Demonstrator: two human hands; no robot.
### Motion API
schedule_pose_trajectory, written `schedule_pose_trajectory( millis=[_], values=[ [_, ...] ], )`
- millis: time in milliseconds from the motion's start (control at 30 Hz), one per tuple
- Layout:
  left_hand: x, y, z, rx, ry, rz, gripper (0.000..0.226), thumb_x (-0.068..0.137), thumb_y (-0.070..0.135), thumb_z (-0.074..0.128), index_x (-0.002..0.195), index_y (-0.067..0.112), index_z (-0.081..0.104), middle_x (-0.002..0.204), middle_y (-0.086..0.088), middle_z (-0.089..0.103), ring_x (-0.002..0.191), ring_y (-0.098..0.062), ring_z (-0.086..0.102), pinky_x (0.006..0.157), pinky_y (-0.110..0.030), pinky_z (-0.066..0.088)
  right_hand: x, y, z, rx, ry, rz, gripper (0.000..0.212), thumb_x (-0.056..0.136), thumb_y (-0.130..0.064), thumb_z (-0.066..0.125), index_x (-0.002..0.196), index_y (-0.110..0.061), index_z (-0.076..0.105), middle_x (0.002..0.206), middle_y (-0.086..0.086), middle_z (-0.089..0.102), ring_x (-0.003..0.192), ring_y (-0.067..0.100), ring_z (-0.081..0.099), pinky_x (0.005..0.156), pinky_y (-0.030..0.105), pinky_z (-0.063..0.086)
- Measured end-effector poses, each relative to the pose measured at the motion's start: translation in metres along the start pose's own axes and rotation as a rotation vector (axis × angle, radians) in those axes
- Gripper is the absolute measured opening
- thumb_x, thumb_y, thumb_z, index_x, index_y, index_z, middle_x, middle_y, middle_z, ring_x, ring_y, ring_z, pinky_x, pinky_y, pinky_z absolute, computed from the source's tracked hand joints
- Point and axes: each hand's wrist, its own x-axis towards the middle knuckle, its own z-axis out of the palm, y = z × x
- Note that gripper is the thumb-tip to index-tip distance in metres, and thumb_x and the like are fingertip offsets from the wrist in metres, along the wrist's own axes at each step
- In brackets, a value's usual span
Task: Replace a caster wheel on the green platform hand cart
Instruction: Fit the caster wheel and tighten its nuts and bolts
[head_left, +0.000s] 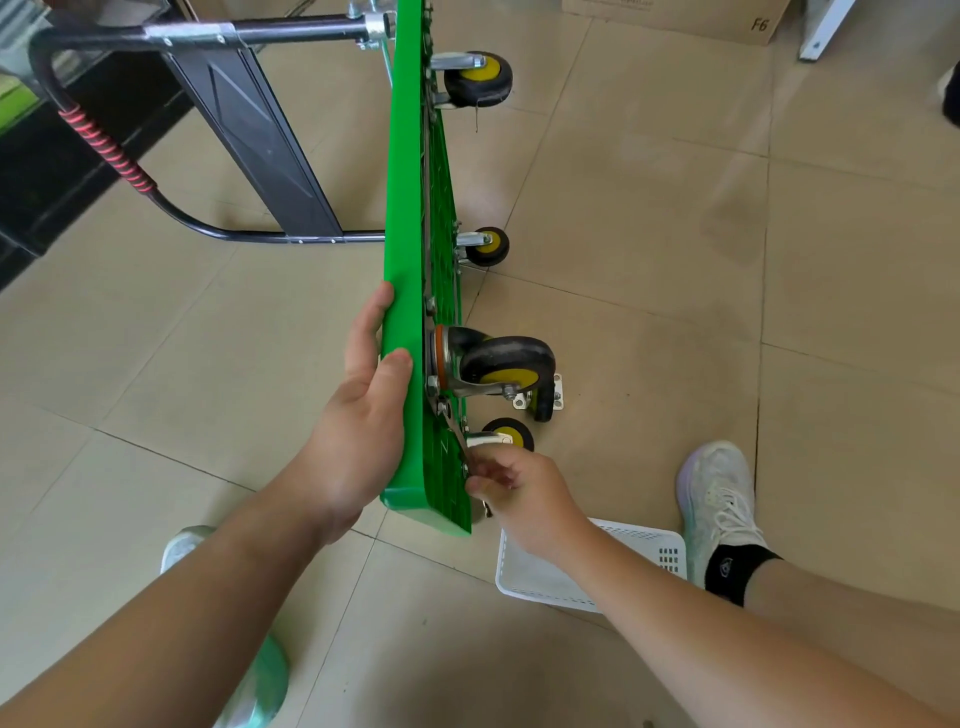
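Observation:
The green platform cart (408, 208) stands on its side on the tiled floor, wheels facing right. My left hand (358, 410) grips its near upper edge. My right hand (519, 493) holds the lower end of a metal wrench (454, 434) whose head sits on a bolt just below the near swivel caster (498, 364). A loose caster (543, 400) with its mounting plate lies on the floor behind that wheel. Three more casters show on the underside: the far top one (478, 78), the middle one (488, 246) and the low near one (511, 434).
The cart's black handle (104, 150) with red wrapping lies to the left. A white plastic basket (550, 577) sits on the floor under my right forearm. My shoes (719, 499) are at either side. A cardboard box (675, 18) stands at the far right.

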Motion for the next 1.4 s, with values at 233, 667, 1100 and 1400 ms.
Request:
schedule_pose_trajectory(
  millis=[233, 667, 1100, 1400],
  values=[
    [-0.001, 0.004, 0.002, 0.024, 0.0, -0.01, 0.05, 0.111, 0.028, 0.027, 0.148, 0.061, 0.019, 0.142, 0.021, 0.051, 0.118, -0.011, 0.062, 0.102, -0.043, 0.053, -0.034, -0.025, 0.008, 0.13, -0.041, 0.123, 0.02, 0.082, -0.025, 0.072, 0.097, -0.036, 0.079, 0.093, 0.013, 0.074, 0.08, 0.015, 0.064, 0.085, 0.04, 0.056],
    [-0.002, 0.007, 0.004, 0.01, 0.012, -0.032, 0.051, 0.111, 0.028, 0.027, 0.145, 0.065, 0.02, 0.14, 0.021, 0.052, 0.115, -0.022, 0.065, 0.098, -0.051, 0.054, -0.049, -0.021, 0.005, 0.235, -0.04, 0.252, 0.014, 0.089, -0.006, 0.073, 0.096, -0.017, 0.079, 0.072, 0.0, 0.069, 0.066, 0.014, 0.061, 0.071, 0.03, 0.053],
    [0.0, 0.002, 0.001, 0.006, -0.011, -0.028, 0.048, 0.093, 0.047, 0.035, 0.123, 0.084, 0.025, 0.145, 0.014, 0.052, 0.119, -0.029, 0.064, 0.1, -0.055, 0.052, 0.011, 0.015, -0.007, 0.071, 0.011, 0.083, 0.036, 0.085, -0.003, 0.075, 0.1, -0.035, 0.079, 0.089, -0.012, 0.077, 0.075, 0.0, 0.061, 0.079, 0.02, 0.047],
    [0.002, 0.0, 0.0, 0.003, -0.006, -0.004, 0.048, 0.094, 0.046, 0.035, 0.126, 0.081, 0.028, 0.147, 0.014, 0.051, 0.124, -0.03, 0.06, 0.103, -0.056, 0.049, 0.034, 0.012, 0.0, 0.023, 0.042, -0.03, 0.054, 0.08, 0.002, 0.075, 0.104, -0.047, 0.071, 0.098, -0.003, 0.078, 0.099, 0.033, 0.07, 0.098, 0.052, 0.053]
  ],
)
